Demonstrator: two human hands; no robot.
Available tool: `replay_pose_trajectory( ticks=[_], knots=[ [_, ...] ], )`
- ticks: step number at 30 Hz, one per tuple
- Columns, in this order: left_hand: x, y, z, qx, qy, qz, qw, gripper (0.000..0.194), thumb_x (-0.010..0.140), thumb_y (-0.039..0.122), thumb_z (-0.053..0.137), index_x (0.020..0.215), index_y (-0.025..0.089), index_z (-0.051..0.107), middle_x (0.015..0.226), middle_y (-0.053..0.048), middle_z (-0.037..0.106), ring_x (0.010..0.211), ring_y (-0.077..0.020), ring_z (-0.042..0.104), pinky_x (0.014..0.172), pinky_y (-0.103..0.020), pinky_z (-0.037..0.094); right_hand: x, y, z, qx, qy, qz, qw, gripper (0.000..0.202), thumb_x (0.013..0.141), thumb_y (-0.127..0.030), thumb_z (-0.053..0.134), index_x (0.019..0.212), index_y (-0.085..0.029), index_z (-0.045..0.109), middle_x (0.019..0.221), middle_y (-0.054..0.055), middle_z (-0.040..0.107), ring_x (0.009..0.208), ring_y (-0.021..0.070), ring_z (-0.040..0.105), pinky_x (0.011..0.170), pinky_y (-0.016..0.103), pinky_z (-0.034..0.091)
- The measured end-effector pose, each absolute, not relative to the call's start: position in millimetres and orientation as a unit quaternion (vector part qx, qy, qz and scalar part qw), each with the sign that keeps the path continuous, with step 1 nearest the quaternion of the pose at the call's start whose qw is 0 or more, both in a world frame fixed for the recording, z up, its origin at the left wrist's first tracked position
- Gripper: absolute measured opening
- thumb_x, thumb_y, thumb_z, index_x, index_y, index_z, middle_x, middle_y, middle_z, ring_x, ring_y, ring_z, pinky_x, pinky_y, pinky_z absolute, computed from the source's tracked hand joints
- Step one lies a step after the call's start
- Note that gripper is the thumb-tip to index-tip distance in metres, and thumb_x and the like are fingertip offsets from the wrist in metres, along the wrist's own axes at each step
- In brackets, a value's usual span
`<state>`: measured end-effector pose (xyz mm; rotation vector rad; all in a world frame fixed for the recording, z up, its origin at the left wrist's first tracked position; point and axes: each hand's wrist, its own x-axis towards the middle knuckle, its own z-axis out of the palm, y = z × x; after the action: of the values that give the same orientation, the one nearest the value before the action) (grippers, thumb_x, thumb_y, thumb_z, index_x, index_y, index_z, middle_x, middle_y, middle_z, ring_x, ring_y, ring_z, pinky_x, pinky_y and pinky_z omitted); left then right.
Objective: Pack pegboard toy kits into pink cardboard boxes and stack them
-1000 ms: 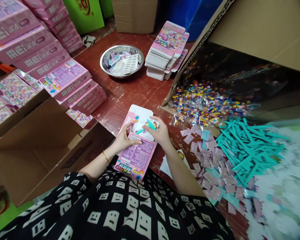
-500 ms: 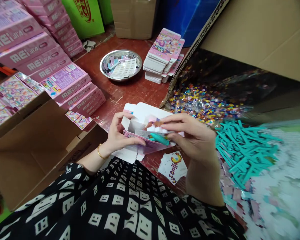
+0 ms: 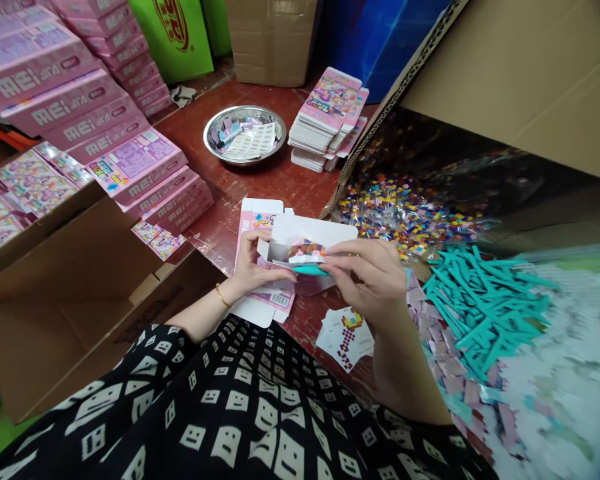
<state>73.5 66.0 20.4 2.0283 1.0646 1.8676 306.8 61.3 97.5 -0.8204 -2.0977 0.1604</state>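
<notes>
An open small box with a raised white flap is held between my hands. My left hand grips its left end, thumb along the front. My right hand has its fingers at the box's right end and mouth. Inside, a packet of orange and purple pieces shows, and a teal tool lies along the near edge by my right fingertips. Under the box lies a flat pink carton. Printed cards with a pixel pattern rest below my right hand.
A metal bowl and stacked flat cartons stand beyond. Pink boxes and an open cardboard box are on the left. On the right lie bagged colourful pieces, teal tools and white sheets.
The packet and teal tool sit lower in the box, which is now more upright with its white flap in view. The flat pink carton beneath shows more.
</notes>
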Motion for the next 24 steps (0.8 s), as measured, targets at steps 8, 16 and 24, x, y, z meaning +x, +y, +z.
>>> replay_pose_trajectory(
  ticks=[8,16,24],
  knots=[
    [77.7,56.6,25.1,0.682,0.35,0.641,0.034,0.077,0.057,0.067,0.083,0.112,0.023,0.05,0.096,0.001,0.054,0.08,-0.014,0.061,0.07,-0.029,0.052,305.3,43.4,125.5,-0.348,-0.881,-0.014,0.32,0.018,0.097,-0.031,0.06,0.104,-0.019,0.07,0.088,0.005,0.077,0.086,0.0204,0.069,0.093,0.041,0.042],
    [70.2,48.4,12.6,0.674,0.417,0.607,-0.054,0.08,0.059,0.064,0.085,0.118,0.024,0.048,0.096,0.002,0.054,0.069,-0.011,0.058,0.062,-0.028,0.054,266.2,34.1,106.2,-0.273,-0.925,0.04,0.261,0.032,0.1,-0.028,0.053,0.128,-0.017,0.063,0.12,0.012,0.069,0.109,0.0242,0.063,0.091,0.038,0.047],
    [70.3,54.2,32.5,0.739,0.335,0.583,-0.041,0.069,0.073,0.06,0.079,0.122,0.021,0.05,0.092,-0.001,0.064,0.071,-0.0131,0.067,0.06,-0.026,0.056,276.4,43.8,102.9,-0.34,-0.888,0.099,0.295,0.017,0.098,-0.031,0.056,0.109,-0.02,0.064,0.097,0.007,0.071,0.09,0.022,0.066,0.081,0.037,0.051]
  ],
)
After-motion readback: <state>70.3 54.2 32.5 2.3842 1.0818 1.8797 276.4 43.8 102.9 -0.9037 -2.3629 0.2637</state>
